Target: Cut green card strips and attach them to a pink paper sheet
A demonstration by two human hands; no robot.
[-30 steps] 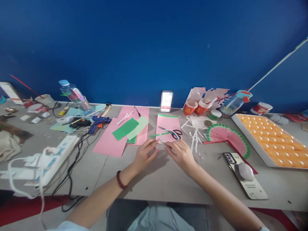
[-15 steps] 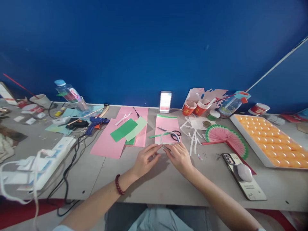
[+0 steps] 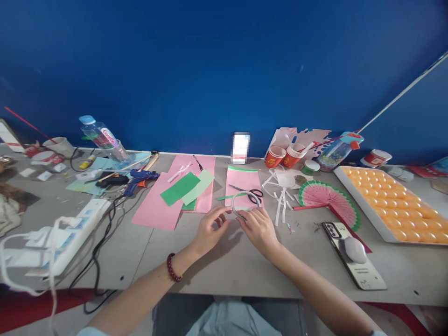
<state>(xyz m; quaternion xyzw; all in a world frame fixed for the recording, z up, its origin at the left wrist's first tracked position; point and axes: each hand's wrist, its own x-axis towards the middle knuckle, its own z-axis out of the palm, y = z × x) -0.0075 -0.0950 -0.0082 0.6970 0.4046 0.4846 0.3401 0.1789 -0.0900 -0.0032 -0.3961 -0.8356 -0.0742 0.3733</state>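
My right hand [image 3: 258, 227] is closed on the near side of a thin white ring [image 3: 234, 201], which looks like a narrow roll of tape. The ring is tilted up above the table's middle. Just left of it is my left hand [image 3: 213, 228], its thumb and fingers curved and apart, with nothing visible between them. Behind the ring, black-handled scissors [image 3: 257, 196] lie on a pink sheet [image 3: 243, 176] with a green top edge. A green paper strip [image 3: 224, 198] sticks out to the left of the ring.
Pink paper [image 3: 154, 205] and green paper [image 3: 180, 189] lie to the left, beside a blue glue gun [image 3: 140, 179] and a power strip [image 3: 82, 233]. At right are a pink-green paper fan [image 3: 331, 200], red cups [image 3: 275, 157], a phone [image 3: 364, 270] and a tray of orange balls [image 3: 395, 205].
My left hand has drawn slightly left, away from the ring, and its fingers have spread a little. The right hand keeps the ring nearly in place.
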